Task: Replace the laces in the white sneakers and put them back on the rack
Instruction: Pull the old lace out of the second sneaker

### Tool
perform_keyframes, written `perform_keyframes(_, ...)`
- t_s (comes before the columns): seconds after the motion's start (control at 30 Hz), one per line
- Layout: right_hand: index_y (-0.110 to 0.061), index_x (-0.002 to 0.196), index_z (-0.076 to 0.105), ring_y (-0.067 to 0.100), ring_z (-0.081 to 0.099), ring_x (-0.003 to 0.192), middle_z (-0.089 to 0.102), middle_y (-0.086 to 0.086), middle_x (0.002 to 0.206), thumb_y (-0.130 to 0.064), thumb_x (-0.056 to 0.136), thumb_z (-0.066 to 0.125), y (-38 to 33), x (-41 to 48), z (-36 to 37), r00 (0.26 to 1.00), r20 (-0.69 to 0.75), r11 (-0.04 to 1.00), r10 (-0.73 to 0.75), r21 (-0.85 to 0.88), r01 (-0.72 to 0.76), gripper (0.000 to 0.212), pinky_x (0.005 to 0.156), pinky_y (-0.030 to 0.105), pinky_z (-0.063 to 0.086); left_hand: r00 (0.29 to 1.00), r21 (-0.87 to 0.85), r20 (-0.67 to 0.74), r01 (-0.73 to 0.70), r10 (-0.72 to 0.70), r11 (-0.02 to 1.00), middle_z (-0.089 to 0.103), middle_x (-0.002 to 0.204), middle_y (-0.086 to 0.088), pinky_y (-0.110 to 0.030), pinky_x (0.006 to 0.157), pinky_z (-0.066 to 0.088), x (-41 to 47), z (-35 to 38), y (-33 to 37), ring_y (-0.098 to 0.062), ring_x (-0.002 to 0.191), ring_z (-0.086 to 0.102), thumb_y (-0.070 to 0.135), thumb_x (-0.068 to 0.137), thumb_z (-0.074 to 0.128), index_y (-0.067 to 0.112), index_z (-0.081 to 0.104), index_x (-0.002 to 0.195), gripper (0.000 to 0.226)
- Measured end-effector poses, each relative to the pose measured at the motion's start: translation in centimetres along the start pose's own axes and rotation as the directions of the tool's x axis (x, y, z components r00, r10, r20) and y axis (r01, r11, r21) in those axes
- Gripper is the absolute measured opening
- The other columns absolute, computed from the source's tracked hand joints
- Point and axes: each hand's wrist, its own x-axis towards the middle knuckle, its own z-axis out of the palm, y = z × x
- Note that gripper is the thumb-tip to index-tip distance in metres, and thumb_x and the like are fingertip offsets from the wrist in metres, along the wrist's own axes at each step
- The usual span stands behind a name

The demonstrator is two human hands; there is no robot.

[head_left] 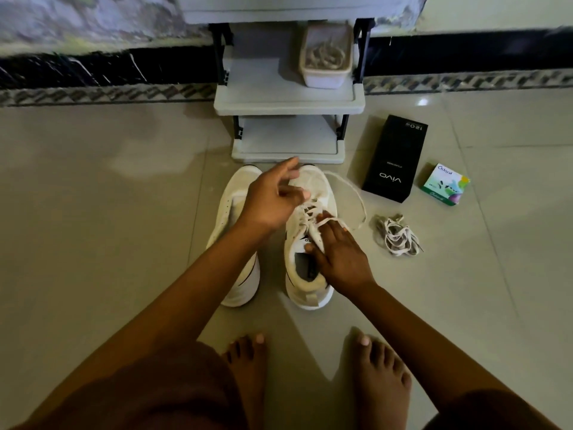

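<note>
Two white shoes stand just near of the rack [286, 102]; the left shoe [230, 212] lies partly under an arm. The left hand [273, 203] hovers over the right shoe [319, 184], and I cannot tell if it pinches the lace [311, 211]. The right hand [339, 259] presses flat, fingers straight, on that shoe. Best to pin it firmly and draw the slack evenly, without twists. Further right lie spare laces [397, 237], a black box [392, 156] reading "vivo" and "120W", and a small box [445, 184] reading "Odonil".

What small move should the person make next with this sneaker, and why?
Probably pull the loose lace taut with the left hand: it loops slack beside the laced sneaker, which the right hand presses steady.
</note>
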Motion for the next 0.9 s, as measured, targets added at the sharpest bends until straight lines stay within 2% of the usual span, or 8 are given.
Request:
perform_keyframes(0.17, -0.018, 0.142, 0.035, 0.023, 0.046, 0.125, 0.039, 0.002, 0.147, -0.052, 0.093, 0.043, -0.1, 0.0, -0.9, 0.999, -0.007, 0.999, 0.034, 0.0, -0.034, 0.06, 0.092, 0.03, 0.042, 0.937, 0.342, 0.326, 0.002, -0.121, 0.94, 0.043, 0.145, -0.002, -0.026, 0.103, 0.032, -0.5, -0.6, -4.5, -0.018, 0.134, 0.04, 0.02, 0.078, 0.075, 0.019, 0.038, 0.143, 0.075)
perform_keyframes(0.3, -0.015, 0.125, 0.046, 0.027, 0.065, 0.084, 0.068, 0.007, 0.104, -0.042, 0.091, 0.052, -0.3, 0.7, -2.4, 0.992, -0.124, 0.995, 0.007, -0.095, -0.019, 0.044, 0.067, 0.031, 0.05, 0.908, 0.415, 0.405, -0.073, -0.112, 0.907, 0.041, 0.147, -0.001, -0.019, 0.101, 0.027, -0.3, -0.8, -5.5, -0.016, 0.135, 0.038, 0.03, 0.079, 0.074, 0.016, 0.04, 0.142, 0.074)
perform_keyframes(0.43, -0.015, 0.131, 0.033, 0.022, 0.047, 0.061, 0.064, 0.006, 0.089, -0.032, 0.093, 0.046, -1.8, 1.6, -4.0, 0.994, -0.008, 0.942, -0.113, -0.318, 0.104, 0.044, 0.047, 0.026, 0.026, 0.896, 0.5, 0.433, -0.143, -0.103, 0.854, 0.048, 0.141, -0.005, -0.023, 0.101, 0.032, 0.0, -0.8, -5.3, -0.02, 0.129, 0.045, 0.034, 0.08, 0.073, 0.013, 0.044, 0.139, 0.069)
perform_keyframes(0.53, -0.017, 0.125, 0.042, 0.023, 0.05, 0.06, 0.063, 0.007, 0.09, -0.038, 0.092, 0.051, -2.8, 1.8, -4.7, 0.973, 0.048, 0.838, -0.225, -0.5, 0.218, 0.04, 0.05, 0.023, 0.028, 0.89, 0.506, 0.446, -0.164, -0.094, 0.847, 0.056, 0.134, -0.007, -0.027, 0.099, 0.039, 0.0, -0.7, -5.7, -0.022, 0.121, 0.052, 0.037, 0.08, 0.072, 0.015, 0.048, 0.137, 0.066)
perform_keyframes(0.63, -0.014, 0.09, 0.064, 0.025, 0.056, 0.049, 0.062, 0.01, 0.072, -0.044, 0.06, 0.084, -2.3, 1.5, -4.1, 0.921, -0.075, 0.774, -0.381, -0.571, 0.274, 0.047, 0.044, 0.024, 0.036, 0.889, 0.515, 0.448, -0.168, -0.096, 0.841, 0.06, 0.126, -0.006, -0.025, 0.091, 0.042, 0.0, -0.6, -5.9, -0.021, 0.114, 0.056, 0.039, 0.079, 0.072, 0.016, 0.052, 0.133, 0.061)
perform_keyframes(0.73, -0.011, 0.08, 0.069, 0.027, 0.058, 0.06, 0.062, 0.011, 0.077, -0.041, 0.049, 0.089, -2.2, 1.9, -3.5, 0.878, -0.12, 0.729, -0.463, -0.615, 0.3, 0.047, 0.053, 0.028, 0.044, 0.891, 0.542, 0.444, -0.188, -0.089, 0.819, 0.064, 0.116, -0.007, -0.024, 0.082, 0.042, 0.1, -0.4, -5.9, -0.021, 0.104, 0.059, 0.04, 0.079, 0.072, 0.018, 0.055, 0.128, 0.056)
perform_keyframes(0.83, -0.012, 0.076, 0.072, 0.027, 0.058, 0.072, 0.063, 0.009, 0.083, -0.039, 0.049, 0.087, -3.9, 2.1, -4.2, 0.913, -0.183, 0.774, -0.364, -0.604, 0.188, 0.041, 0.065, 0.033, 0.045, 0.904, 0.556, 0.418, -0.177, -0.088, 0.812, 0.064, 0.103, -0.005, -0.023, 0.073, 0.039, -0.1, -0.1, -5.9, -0.02, 0.095, 0.059, 0.04, 0.079, 0.071, 0.018, 0.057, 0.124, 0.052)
perform_keyframes(0.9, -0.012, 0.09, 0.073, 0.027, 0.055, 0.09, 0.062, 0.008, 0.097, -0.037, 0.069, 0.075, -5.4, 2.1, -4.5, 0.971, -0.163, 0.871, -0.176, -0.485, 0.077, 0.032, 0.079, 0.036, 0.041, 0.911, 0.571, 0.401, -0.165, -0.099, 0.804, 0.065, 0.104, -0.007, -0.023, 0.073, 0.039, -0.2, 0.1, -6.1, -0.021, 0.095, 0.06, 0.037, 0.082, 0.069, 0.019, 0.057, 0.123, 0.047)
